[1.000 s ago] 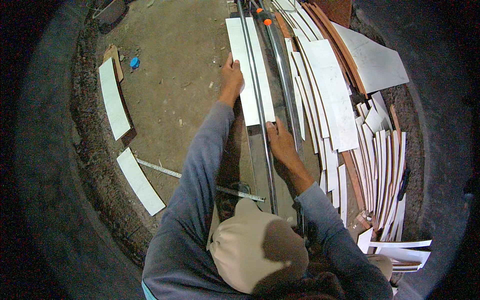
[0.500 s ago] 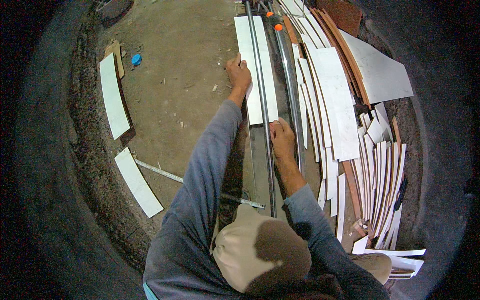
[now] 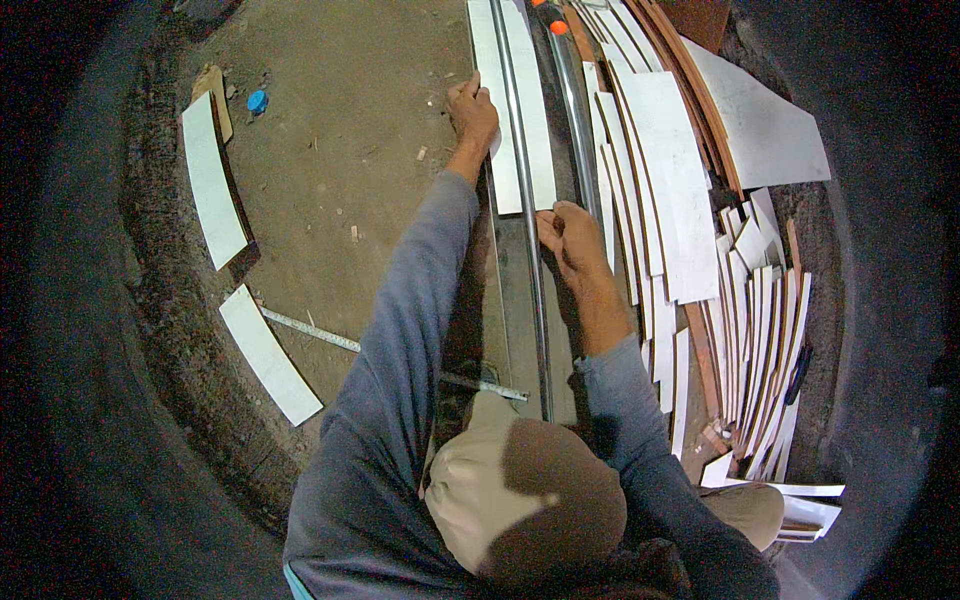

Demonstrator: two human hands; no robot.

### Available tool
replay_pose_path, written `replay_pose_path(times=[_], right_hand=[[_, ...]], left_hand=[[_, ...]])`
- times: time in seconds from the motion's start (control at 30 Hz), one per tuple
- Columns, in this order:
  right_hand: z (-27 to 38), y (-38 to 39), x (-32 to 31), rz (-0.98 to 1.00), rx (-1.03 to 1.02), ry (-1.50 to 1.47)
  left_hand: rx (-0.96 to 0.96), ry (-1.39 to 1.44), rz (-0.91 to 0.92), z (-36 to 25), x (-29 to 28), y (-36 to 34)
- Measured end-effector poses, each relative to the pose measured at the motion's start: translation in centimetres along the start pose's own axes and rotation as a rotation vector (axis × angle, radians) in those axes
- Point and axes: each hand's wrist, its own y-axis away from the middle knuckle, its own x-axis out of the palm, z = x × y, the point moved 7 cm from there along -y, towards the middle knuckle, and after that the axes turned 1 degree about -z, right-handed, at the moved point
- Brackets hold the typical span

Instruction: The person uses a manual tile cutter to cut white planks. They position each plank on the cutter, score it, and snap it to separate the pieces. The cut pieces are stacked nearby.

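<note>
A long white tile [image 3: 530,130] lies on the bed of a tile cutter [image 3: 517,290], beneath its long metal rail [image 3: 534,265]. My left hand [image 3: 472,112] grips the tile's left edge, its thumb and fingers drawn together there. At the near right corner, my right hand [image 3: 578,243] pinches the tile's end, reaching in from the right of the rail. The tile's far end runs out of the picture at the top. Just right of the tile is a second metal bar [image 3: 573,110] with an orange part [image 3: 559,28] at its far end.
Stacks of white tile strips [image 3: 672,200] with brown edges crowd the right side, beside a larger cut tile [image 3: 765,130]. Two strips [image 3: 213,185] lie on the dirt floor at left. A measuring strip [image 3: 310,328] passes under my left arm. A blue cap [image 3: 257,102] lies farther off.
The tile has slid away from me along the cutter bed, and both hands have moved forward with it. The whole view has also shifted slightly.
</note>
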Motion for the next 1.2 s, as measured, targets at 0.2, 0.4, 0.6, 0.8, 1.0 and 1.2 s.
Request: replay_pose_path(times=[0.2, 0.4, 0.6, 0.8, 1.0, 1.2], right_hand=[[0.0, 1.6, -0.4, 0.005, -0.064, 0.172], [0.4, 2.7, -0.5, -0.187, -0.523, 0.716], [1.2, 2.2, 0.5, -0.211, -0.577, 0.729], [1.0, 2.6, 0.5, -0.206, -0.541, 0.687], [0.7, 2.5, 0.4, -0.208, -0.522, 0.668], [-0.3, 4.6, 0.0, -0.272, -0.539, 0.614]], left_hand=[[0.015, 0.161, 0.077, 0.8, -3.3, 7.9], [0.054, 0.057, 0.191, -1.3, -9.3, 19.2], [-0.003, 0.083, 0.164, -3.5, -10.7, 22.4], [-0.003, 0.096, 0.091, -2.8, -10.0, 22.5], [0.002, 0.074, 0.059, -2.7, -9.9, 22.7], [-0.038, 0.080, 0.057, -2.6, -9.5, 22.8]])
